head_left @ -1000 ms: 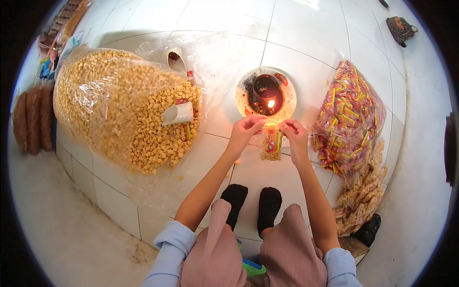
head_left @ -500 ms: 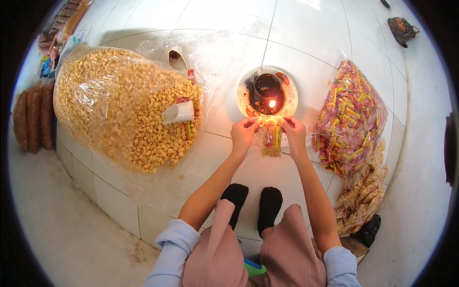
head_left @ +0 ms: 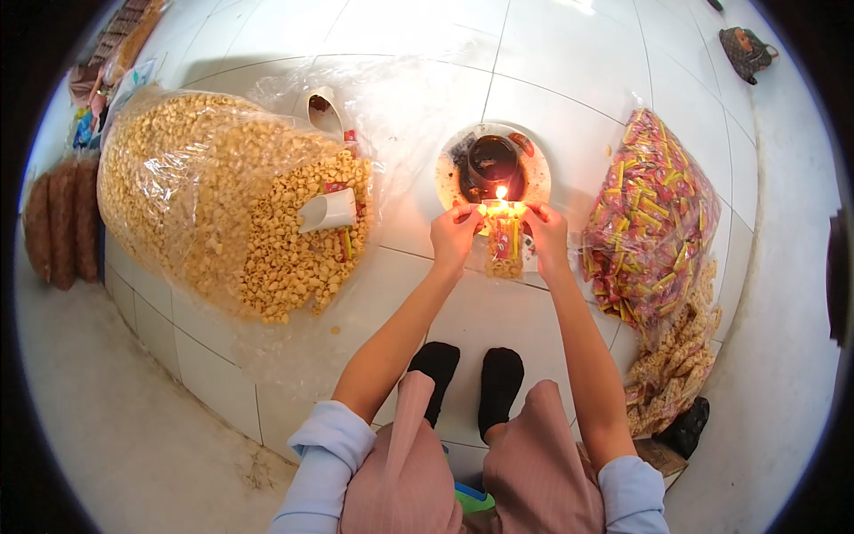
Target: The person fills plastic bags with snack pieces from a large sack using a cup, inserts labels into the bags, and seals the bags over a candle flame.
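Observation:
A small clear plastic packet [head_left: 504, 251], with snack pieces and a red and yellow sachet inside, hangs upright between my hands. My left hand [head_left: 455, 233] pinches its upper left corner, and my right hand [head_left: 544, 233] pinches the upper right one. The packet's top edge is right at a small flame [head_left: 502, 191], in front of a dark round pot [head_left: 494, 160]. That pot stands on a pale, soot-stained plate [head_left: 537, 182] on the tiled floor.
On the left lies a big clear bag of snack rings [head_left: 196, 187] with a white scoop [head_left: 327, 211] in it. A second white scoop [head_left: 326, 112] is behind. At right are a bag of red-yellow sachets [head_left: 654, 218], filled packets [head_left: 667, 374] and a black bag [head_left: 687, 427].
Both hands have moved slightly forward with the packet, bringing its top edge up to the flame. My fingers stay closed on its corners.

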`<state>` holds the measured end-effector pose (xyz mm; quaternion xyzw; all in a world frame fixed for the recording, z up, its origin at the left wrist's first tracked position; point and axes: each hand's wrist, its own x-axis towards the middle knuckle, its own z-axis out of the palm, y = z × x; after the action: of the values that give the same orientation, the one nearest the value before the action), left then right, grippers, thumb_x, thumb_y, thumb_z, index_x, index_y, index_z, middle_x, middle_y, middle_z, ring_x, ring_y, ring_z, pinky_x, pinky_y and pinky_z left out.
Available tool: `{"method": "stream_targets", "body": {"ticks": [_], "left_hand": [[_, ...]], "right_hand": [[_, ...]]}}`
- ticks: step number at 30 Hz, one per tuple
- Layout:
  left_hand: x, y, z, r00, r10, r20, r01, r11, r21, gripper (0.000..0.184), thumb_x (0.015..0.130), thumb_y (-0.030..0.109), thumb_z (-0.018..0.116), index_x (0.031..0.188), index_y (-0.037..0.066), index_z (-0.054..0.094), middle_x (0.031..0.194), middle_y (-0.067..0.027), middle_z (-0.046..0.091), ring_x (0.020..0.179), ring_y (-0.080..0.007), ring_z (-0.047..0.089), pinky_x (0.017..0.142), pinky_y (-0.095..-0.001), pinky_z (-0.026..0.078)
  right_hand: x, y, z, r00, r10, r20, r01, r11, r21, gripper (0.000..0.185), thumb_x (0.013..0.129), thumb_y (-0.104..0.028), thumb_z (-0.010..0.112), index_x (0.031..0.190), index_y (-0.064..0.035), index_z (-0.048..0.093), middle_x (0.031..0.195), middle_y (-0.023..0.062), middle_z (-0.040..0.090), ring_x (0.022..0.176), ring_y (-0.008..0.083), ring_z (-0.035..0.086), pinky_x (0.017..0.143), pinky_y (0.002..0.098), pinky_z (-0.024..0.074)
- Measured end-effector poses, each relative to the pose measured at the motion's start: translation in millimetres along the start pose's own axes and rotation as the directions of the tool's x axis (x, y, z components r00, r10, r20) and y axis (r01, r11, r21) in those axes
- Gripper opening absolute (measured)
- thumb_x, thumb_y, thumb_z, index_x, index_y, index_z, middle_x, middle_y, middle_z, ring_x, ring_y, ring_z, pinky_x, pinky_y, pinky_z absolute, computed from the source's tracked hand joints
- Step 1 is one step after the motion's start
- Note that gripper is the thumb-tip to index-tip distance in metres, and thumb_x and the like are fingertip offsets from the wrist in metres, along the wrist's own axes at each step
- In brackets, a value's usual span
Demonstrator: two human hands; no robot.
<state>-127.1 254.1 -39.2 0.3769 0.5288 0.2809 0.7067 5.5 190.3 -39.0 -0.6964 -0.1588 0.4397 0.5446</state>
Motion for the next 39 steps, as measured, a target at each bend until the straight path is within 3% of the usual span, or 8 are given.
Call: {"method": "stream_targets", "body": {"ticks": [3, 14, 16, 23, 34, 36, 38, 39], "left_hand": [[3, -1, 2, 1.0, -0.003, -0.008, 0.003, 1.0, 0.012, 0.015, 0.082, 0.009, 0.056, 0.091, -0.003, 0.061, 0.075, 0.0, 0.056, 0.066, -0.0045, 0.052, 0.063, -0.0158, 0.045], [9, -7, 12, 0.999, 0.035, -0.025, -0.037, 0.995, -0.096, 0.015, 0.077, 0.007, 0.061, 0.087, -0.003, 0.062, 0.072, -0.0036, 0.06, 0.063, -0.0073, 0.055, 0.059, -0.0192, 0.045], [8, -6, 15, 1.0, 0.013, 0.002, -0.013, 1.0, -0.018, 0.016, 0.081, 0.009, 0.057, 0.091, -0.003, 0.061, 0.076, -0.002, 0.06, 0.066, -0.0053, 0.054, 0.06, -0.0168, 0.044], [9, -8, 26, 0.999, -0.015, -0.048, 0.021, 0.994, 0.111, 0.012, 0.078, 0.006, 0.059, 0.085, -0.004, 0.062, 0.073, -0.0029, 0.06, 0.065, -0.0066, 0.054, 0.059, -0.0177, 0.044], [-23, 5, 2, 0.995, -0.042, -0.093, 0.035, 0.996, -0.078, 0.019, 0.079, 0.011, 0.061, 0.09, -0.004, 0.059, 0.076, -0.0032, 0.059, 0.067, -0.0075, 0.054, 0.061, -0.0187, 0.044], [-52, 17, -3, 0.995, 0.095, -0.028, -0.097, 0.991, -0.088, 0.022, 0.08, 0.012, 0.06, 0.095, -0.003, 0.057, 0.077, -0.0025, 0.058, 0.069, -0.0085, 0.054, 0.064, -0.02, 0.044], [-84, 40, -2, 0.969, 0.244, 0.041, -0.238, 0.965, -0.113, 0.025, 0.08, 0.012, 0.06, 0.101, -0.001, 0.054, 0.079, -0.0018, 0.057, 0.071, -0.0096, 0.054, 0.066, -0.0213, 0.044], [-103, 58, 0, 0.877, 0.478, 0.053, -0.479, 0.878, 0.009, 0.028, 0.079, 0.012, 0.06, 0.104, 0.001, 0.052, 0.079, -0.0019, 0.057, 0.073, -0.0109, 0.054, 0.069, -0.0224, 0.044]], "right_hand": [[4, 2, 1, 0.999, -0.015, -0.037, 0.017, 0.999, 0.049, 0.015, 0.076, -0.008, 0.056, 0.086, 0.002, 0.062, 0.07, -0.0004, 0.057, 0.061, 0.0051, 0.049, 0.057, 0.0189, 0.0401], [3, -2, -4, 0.997, 0.02, -0.079, -0.012, 0.995, 0.095, 0.015, 0.076, -0.011, 0.059, 0.086, 0.0008, 0.062, 0.071, -0.0007, 0.057, 0.062, 0.0051, 0.05, 0.056, 0.0184, 0.0402], [3, -3, -7, 0.997, 0.001, -0.079, 0.009, 0.992, 0.126, 0.015, 0.076, -0.011, 0.06, 0.086, 0.0005, 0.062, 0.071, -0.0007, 0.057, 0.062, 0.0052, 0.051, 0.056, 0.0184, 0.0402], [0, -4, -17, 0.993, 0.018, -0.119, 0.001, 0.988, 0.157, 0.016, 0.077, -0.011, 0.06, 0.087, 0.002, 0.061, 0.073, 0.0003, 0.058, 0.063, 0.0052, 0.051, 0.057, 0.0182, 0.0403], [-29, -23, 3, 0.997, 0.034, -0.07, -0.033, 0.999, 0.014, 0.015, 0.076, -0.01, 0.06, 0.087, 0.0014, 0.061, 0.075, 0.001, 0.059, 0.064, 0.0053, 0.053, 0.058, 0.0178, 0.0422], [-57, -41, 0, 0.984, -0.176, -0.025, 0.173, 0.981, -0.09, 0.013, 0.077, -0.007, 0.06, 0.086, 0.0017, 0.06, 0.075, 0.002, 0.06, 0.068, 0.0059, 0.055, 0.061, 0.0181, 0.0441], [-97, -76, -6, 0.966, -0.258, 0.024, 0.259, 0.964, -0.069, 0.011, 0.078, -0.006, 0.06, 0.085, 0.0016, 0.06, 0.077, 0.0014, 0.058, 0.069, 0.0058, 0.054, 0.064, 0.018, 0.0433], [-118, -93, -8, 0.945, -0.319, 0.078, 0.323, 0.945, -0.048, 0.009, 0.078, -0.005, 0.06, 0.084, 0.0016, 0.059, 0.078, 0.0008, 0.057, 0.071, 0.0056, 0.053, 0.066, 0.018, 0.0424]]}}
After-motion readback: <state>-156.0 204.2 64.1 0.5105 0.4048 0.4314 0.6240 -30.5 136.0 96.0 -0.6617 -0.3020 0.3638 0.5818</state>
